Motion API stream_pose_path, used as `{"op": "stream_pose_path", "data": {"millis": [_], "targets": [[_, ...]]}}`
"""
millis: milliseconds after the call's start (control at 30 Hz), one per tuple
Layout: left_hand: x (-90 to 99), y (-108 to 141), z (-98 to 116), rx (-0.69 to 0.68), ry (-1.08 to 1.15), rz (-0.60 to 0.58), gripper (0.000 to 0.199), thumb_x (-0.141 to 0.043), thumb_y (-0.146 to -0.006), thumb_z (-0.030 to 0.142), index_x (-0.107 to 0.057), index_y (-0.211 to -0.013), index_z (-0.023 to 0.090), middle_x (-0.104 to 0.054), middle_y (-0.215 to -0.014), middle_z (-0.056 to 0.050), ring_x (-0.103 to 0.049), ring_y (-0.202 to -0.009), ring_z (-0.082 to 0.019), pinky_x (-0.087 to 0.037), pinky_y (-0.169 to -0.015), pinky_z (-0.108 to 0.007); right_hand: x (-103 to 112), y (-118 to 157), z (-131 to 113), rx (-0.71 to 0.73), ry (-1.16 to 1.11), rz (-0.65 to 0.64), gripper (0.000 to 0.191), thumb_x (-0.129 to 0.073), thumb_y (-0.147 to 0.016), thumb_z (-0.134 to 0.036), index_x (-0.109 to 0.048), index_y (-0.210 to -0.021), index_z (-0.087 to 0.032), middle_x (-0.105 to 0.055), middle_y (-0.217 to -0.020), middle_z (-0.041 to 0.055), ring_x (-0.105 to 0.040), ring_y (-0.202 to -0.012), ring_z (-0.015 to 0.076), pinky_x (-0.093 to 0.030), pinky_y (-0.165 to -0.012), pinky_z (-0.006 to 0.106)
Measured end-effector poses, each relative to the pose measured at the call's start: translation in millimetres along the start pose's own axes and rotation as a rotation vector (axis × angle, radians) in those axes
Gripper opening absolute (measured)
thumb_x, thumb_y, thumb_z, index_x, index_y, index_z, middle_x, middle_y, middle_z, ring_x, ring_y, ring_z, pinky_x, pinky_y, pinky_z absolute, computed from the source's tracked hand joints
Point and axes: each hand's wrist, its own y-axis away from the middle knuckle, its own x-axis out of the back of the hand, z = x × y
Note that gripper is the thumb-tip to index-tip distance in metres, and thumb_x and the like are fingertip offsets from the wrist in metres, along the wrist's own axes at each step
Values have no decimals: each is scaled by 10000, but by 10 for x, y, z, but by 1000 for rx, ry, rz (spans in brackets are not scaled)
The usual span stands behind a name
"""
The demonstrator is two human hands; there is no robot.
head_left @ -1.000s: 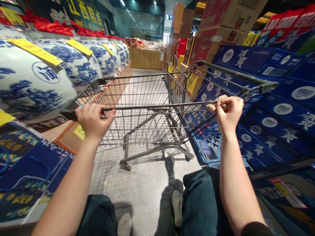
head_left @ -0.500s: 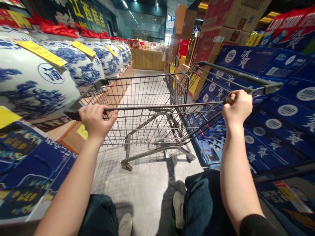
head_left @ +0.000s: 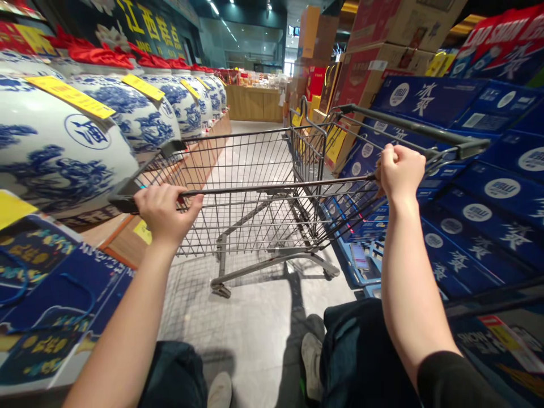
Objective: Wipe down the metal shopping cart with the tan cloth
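Note:
A wire shopping cart (head_left: 246, 218) stands sideways across the aisle in front of me, and its basket looks bare. My left hand (head_left: 164, 212) is closed over the near top rail at the cart's left end, thumb lying along the rail. Farther right, my right hand (head_left: 402, 173) makes a closed grip on the same side of the cart, near the end with the dark handle bar (head_left: 419, 133). The fingers' undersides are hidden. My feet are on the pale floor behind the cart.
Large blue-and-white jars (head_left: 55, 147) with red cloth tops line a wooden ledge on the left. Stacked blue cartons (head_left: 480, 215) rise close on the right, beside a blue plastic pallet (head_left: 361, 263). Brown boxes (head_left: 378, 62) and a wooden counter (head_left: 255, 103) are farther off.
My right hand has shifted slightly left and up along the cart's rail. My left hand stays on the rail, and the cart has barely moved.

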Motion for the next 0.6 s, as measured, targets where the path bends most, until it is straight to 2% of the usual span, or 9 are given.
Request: {"op": "stream_pose_path", "data": {"millis": [100, 233, 333, 400, 500, 600], "targets": [[20, 8, 2, -7, -16, -19, 394, -594, -858, 652, -506, -758, 281, -565, -740, -52, -535, -856, -306, -360, -948, -514, -115, 63, 47, -29, 7, 138, 274, -468, -946, -342, -615, -729, -261, -669, -779, 83, -668, -878, 300, -536, -876, 451], [25, 4, 9, -1, -20, -21, 418, -589, -848, 673, -495, -743, 280, -548, -726, -52, -529, -851, -307, -363, -950, -531, -122, 249, 132, 111, -68, 143, 305, -453, -928, -287, -747, -986, -230, -705, -1047, 123, -633, -1109, 331, -488, -1072, 564], [6, -2, 4, 13, -12, -14, 435, -577, -832, 691, -472, -725, 282, -510, -697, -40, -518, -837, -306, -363, -947, -543, -43, 388, 140, 106, 30, 174, 401, -496, -950, -345, -759, -1234, -241, -632, -1297, 150, -511, -1316, 381, -387, -1158, 670], [-5, -5, 0, 20, -6, -10, 429, -580, -824, 681, -460, -718, 283, -499, -695, -36, -516, -839, -305, -364, -955, -547, -7, 461, 119, 60, 110, 181, 457, -521, -965, -407, -713, -1360, -282, -569, -1382, 148, -466, -1363, 403, -370, -1154, 706], [-7, -11, 4, 30, 0, -7, 418, -580, -819, 668, -451, -717, 284, -496, -710, -37, -515, -841, -304, -364, -968, -555, 3, 503, 105, 53, 100, 158, 512, -515, -974, -406, -600, -1468, -300, -536, -1355, 142, -552, -1285, 364, -477, -1091, 618], [7, -18, 19, 30, 0, -13, 418, -572, -825, 670, -453, -717, 284, -498, -712, -38, -509, -831, -300, -364, -963, -556, 43, 453, 161, 91, -13, 170, 519, -532, -929, -301, -532, -1445, -256, -559, -1286, 138, -627, -1170, 308, -553, -1018, 510]]}}
